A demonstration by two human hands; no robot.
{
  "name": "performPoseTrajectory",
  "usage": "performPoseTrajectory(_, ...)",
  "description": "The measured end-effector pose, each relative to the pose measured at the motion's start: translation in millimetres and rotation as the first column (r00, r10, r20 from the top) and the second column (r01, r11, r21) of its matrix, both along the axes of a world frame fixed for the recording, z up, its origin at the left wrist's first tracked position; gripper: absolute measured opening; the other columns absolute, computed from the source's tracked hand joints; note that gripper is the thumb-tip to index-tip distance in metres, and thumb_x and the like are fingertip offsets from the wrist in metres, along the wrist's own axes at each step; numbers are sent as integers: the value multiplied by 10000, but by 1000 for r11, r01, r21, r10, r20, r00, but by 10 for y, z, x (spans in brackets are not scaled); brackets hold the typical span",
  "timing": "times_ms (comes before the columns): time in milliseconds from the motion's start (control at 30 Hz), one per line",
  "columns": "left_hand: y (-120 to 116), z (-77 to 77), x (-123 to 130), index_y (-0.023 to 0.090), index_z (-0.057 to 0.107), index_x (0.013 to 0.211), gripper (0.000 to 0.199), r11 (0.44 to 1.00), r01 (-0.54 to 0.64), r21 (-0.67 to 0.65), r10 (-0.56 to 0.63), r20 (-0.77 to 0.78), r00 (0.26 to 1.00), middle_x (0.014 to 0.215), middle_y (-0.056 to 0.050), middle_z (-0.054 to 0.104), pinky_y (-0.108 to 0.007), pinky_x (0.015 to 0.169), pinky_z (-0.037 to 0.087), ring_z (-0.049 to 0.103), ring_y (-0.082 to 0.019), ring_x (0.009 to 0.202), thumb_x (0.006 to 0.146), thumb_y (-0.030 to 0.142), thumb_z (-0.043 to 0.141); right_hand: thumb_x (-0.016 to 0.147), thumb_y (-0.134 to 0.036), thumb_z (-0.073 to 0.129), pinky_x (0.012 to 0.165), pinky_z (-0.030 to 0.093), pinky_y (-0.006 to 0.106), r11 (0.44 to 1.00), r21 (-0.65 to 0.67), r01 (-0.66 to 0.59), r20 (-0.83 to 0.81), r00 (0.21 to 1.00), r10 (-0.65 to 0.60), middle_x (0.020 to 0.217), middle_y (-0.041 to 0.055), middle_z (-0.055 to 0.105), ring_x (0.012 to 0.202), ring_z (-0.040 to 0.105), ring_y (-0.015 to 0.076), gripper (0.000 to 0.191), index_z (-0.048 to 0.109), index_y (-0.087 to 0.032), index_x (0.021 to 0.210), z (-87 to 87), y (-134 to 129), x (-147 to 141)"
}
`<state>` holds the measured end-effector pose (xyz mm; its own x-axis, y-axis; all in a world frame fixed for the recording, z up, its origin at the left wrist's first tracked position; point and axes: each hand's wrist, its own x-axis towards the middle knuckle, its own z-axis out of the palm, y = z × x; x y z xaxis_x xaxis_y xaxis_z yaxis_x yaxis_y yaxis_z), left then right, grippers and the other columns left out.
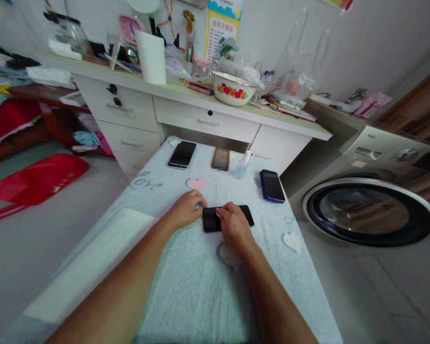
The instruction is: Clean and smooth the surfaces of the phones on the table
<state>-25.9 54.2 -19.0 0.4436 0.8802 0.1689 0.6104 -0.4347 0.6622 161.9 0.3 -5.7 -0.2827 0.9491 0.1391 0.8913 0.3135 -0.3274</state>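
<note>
A black smartphone (210, 220) lies flat on the cloth-covered table, screen up. My left hand (188, 208) is at its left end, fingers curled and pinching the upper left corner. Across the middle of the screen my right hand (233, 220) presses with bunched fingertips. Whatever those fingertips hold, if anything, is hidden beneath them. Beyond my hands stands a small clear spray bottle (241, 167) with a white top. Another dark phone (272, 186) with a blue-purple edge lies to the right. A third phone (182, 154) rests at the far left.
A small pixelated item (220, 158) lies near the table's far edge. A pale strip (93, 263) runs along the table's left side. Behind is a white drawer desk (208, 117) holding a flowered bowl (232, 90) and a paper roll (151, 57). A washing machine (365, 143) stands right.
</note>
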Motion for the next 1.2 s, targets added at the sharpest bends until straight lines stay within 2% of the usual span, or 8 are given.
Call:
performPoseTrajectory(567, -16, 11, -12, 164, 666, 804, 207, 1000, 7, -15, -7, 8, 1000, 904, -41, 576, -296, 826, 467, 557, -171, 893, 689, 59, 528, 938, -178, 428, 830, 365, 272, 977, -2, 215, 39, 976, -215, 960, 89, 596, 917, 519, 197, 287, 712, -195, 974, 34, 41, 326)
performPoseTrajectory(800, -14, 7, -6, 164, 668, 796, 201, 1000, 5, -11, -5, 13, 1000, 893, -41, 576, -296, 812, 467, 561, -170, 878, 693, 59, 532, 931, -161, 436, 818, 366, 256, 991, -15, 130, -14, 991, -130, 963, 68, 600, 916, 519, 179, 282, 710, -203, 976, 14, 8, 232)
performPoseTrajectory(1033, -8, -3, -8, 162, 666, 797, 191, 1000, 4, -1, -4, 11, 1000, 896, -42, 576, -292, 826, 471, 559, -170, 894, 703, 63, 533, 884, -118, 460, 822, 379, 245, 999, -32, -37, -52, 998, 35, 982, 43, 630, 903, 533, 165, 306, 721, -217, 1010, 52, -71, 96)
performPoseTrajectory(1200, -6, -14, -17, 162, 664, 805, 184, 1000, 12, -5, -12, 10, 1000, 902, -44, 573, -298, 832, 474, 561, -172, 901, 710, 71, 536, 870, -103, 470, 829, 382, 247, 999, -18, -33, -60, 998, 32, 967, 52, 634, 908, 540, 170, 317, 725, -203, 1028, 44, -63, 129)
